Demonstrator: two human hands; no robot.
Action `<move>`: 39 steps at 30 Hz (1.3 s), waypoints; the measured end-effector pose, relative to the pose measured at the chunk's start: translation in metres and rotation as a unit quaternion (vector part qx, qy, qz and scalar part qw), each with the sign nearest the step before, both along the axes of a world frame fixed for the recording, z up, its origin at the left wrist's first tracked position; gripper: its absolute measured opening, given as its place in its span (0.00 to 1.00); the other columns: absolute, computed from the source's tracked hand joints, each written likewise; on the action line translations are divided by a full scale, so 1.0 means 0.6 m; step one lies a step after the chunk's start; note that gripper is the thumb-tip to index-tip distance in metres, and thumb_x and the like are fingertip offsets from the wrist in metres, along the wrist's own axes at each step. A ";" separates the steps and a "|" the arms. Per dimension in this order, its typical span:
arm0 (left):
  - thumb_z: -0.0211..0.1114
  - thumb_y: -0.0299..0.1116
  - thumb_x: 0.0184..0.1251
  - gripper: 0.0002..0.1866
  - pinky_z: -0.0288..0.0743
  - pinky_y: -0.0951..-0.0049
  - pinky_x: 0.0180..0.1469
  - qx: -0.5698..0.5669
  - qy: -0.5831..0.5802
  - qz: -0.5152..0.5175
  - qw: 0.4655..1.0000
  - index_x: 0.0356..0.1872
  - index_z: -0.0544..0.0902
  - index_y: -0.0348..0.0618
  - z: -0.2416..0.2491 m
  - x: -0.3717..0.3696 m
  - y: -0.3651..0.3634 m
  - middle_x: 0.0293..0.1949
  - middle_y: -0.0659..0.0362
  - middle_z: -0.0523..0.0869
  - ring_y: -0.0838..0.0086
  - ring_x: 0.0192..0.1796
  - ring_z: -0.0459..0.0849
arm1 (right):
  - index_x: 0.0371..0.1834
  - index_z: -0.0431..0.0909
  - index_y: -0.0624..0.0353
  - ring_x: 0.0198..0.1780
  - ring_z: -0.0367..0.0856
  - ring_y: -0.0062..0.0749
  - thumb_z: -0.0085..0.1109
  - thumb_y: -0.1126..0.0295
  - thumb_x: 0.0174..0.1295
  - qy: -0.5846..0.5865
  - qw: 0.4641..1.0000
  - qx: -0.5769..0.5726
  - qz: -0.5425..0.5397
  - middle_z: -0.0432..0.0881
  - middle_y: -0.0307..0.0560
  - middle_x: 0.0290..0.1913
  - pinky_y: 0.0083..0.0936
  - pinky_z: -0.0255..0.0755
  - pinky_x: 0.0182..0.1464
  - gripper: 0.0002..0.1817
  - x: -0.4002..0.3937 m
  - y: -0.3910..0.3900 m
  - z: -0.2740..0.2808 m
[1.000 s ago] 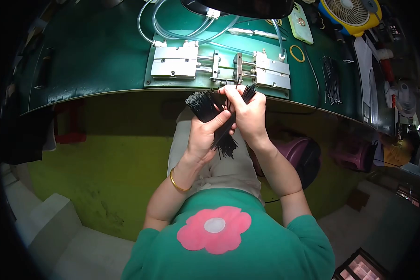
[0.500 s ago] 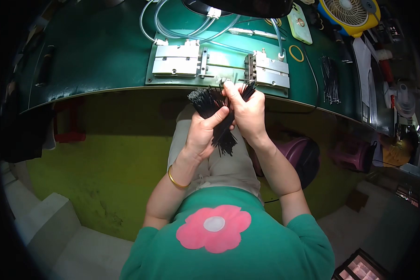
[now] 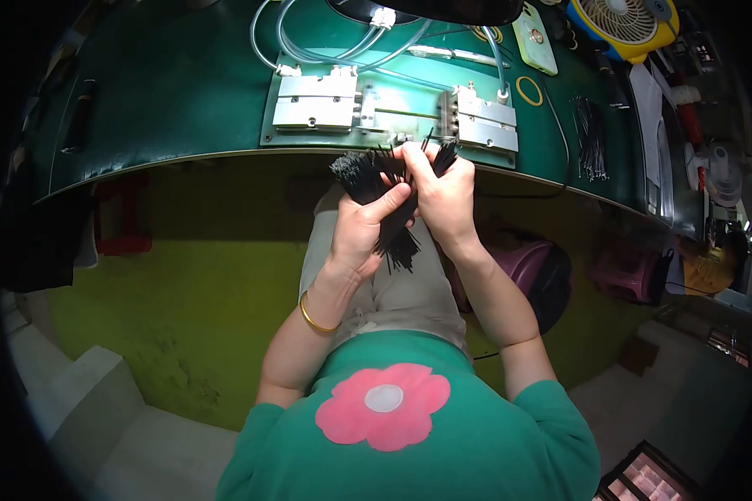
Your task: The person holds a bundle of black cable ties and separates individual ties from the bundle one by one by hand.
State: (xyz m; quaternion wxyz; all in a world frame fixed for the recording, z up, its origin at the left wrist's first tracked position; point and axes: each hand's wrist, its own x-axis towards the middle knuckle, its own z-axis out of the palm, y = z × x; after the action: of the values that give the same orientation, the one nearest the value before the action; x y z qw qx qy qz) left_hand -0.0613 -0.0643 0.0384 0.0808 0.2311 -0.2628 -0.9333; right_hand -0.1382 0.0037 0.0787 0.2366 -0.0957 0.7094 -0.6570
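My left hand (image 3: 361,232) is closed around a thick bundle of thin black wires (image 3: 355,177), its thumb lying across them. The bundle slants, with one end fanned out at upper left and the other sticking out below my fingers. Beside it, my right hand (image 3: 445,196) is closed on a smaller bunch of black wires (image 3: 446,154), with thumb and forefinger pinched near a few loose strands. Both hands are at the table's front edge, just below a metal fixture (image 3: 393,119) with two silver blocks. My fingers hide the middle of the wires.
Clear air tubes (image 3: 326,60) run to the fixture on the green table (image 3: 175,100). To the right are more black wires (image 3: 591,142), a yellow rubber band (image 3: 529,91), a phone (image 3: 536,42) and a fan (image 3: 625,27). A purple stool (image 3: 522,271) stands below.
The wire bundle in my left hand has moved slightly up and left. Some strands near my right fingertips have shifted. Both hands keep their hold.
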 end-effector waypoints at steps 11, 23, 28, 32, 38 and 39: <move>0.61 0.25 0.57 0.05 0.72 0.78 0.29 0.002 0.011 -0.007 1.000 0.34 0.74 0.38 0.000 -0.004 0.000 0.29 0.59 0.79 0.76 0.26 0.77 | 0.25 0.79 0.65 0.14 0.68 0.14 0.55 0.66 0.58 -0.028 0.999 -0.007 -0.017 0.73 0.37 0.15 0.11 0.60 0.13 0.12 -0.008 -0.003 -0.012; 0.60 0.25 0.58 0.04 0.71 0.78 0.28 0.020 0.017 0.014 1.000 0.33 0.75 0.38 0.009 0.001 -0.001 0.28 0.59 0.79 0.76 0.26 0.77 | 0.25 0.78 0.65 0.13 0.66 0.12 0.55 0.66 0.58 0.020 1.000 -0.015 0.009 0.72 0.35 0.14 0.11 0.57 0.11 0.12 0.004 0.000 0.000; 0.61 0.25 0.57 0.05 0.71 0.78 0.28 0.004 0.013 0.004 1.000 0.33 0.75 0.38 0.004 0.004 0.000 0.27 0.59 0.79 0.75 0.26 0.78 | 0.26 0.79 0.65 0.14 0.66 0.13 0.54 0.67 0.58 0.005 1.000 0.001 -0.006 0.71 0.34 0.15 0.12 0.58 0.12 0.12 0.008 -0.002 0.007; 0.61 0.25 0.57 0.05 0.71 0.78 0.28 -0.007 0.016 0.012 1.000 0.33 0.75 0.37 -0.001 0.001 0.001 0.27 0.59 0.79 0.75 0.27 0.78 | 0.27 0.79 0.65 0.16 0.67 0.13 0.53 0.67 0.58 0.018 0.999 0.020 -0.021 0.71 0.34 0.15 0.12 0.60 0.13 0.11 0.002 -0.002 0.000; 0.61 0.25 0.57 0.06 0.71 0.79 0.28 -0.015 0.021 0.012 1.000 0.34 0.75 0.37 0.000 -0.002 0.001 0.28 0.59 0.79 0.76 0.27 0.78 | 0.26 0.79 0.65 0.16 0.67 0.13 0.54 0.67 0.57 -0.012 1.000 -0.004 -0.019 0.71 0.34 0.16 0.12 0.60 0.14 0.11 -0.003 -0.001 -0.002; 0.61 0.25 0.57 0.06 0.71 0.79 0.28 -0.015 0.021 0.012 1.000 0.34 0.75 0.37 -0.001 -0.002 0.001 0.28 0.59 0.79 0.76 0.27 0.78 | 0.25 0.79 0.65 0.16 0.67 0.13 0.54 0.67 0.57 -0.018 1.000 -0.010 -0.018 0.72 0.34 0.16 0.12 0.60 0.14 0.11 -0.004 -0.001 -0.003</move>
State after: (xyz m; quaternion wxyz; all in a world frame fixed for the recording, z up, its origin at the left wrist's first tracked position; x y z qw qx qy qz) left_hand -0.0627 -0.0634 0.0380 0.1011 0.2136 -0.2723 -0.9327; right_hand -0.1405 0.0031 0.0771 0.2369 -0.0736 0.6997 -0.6699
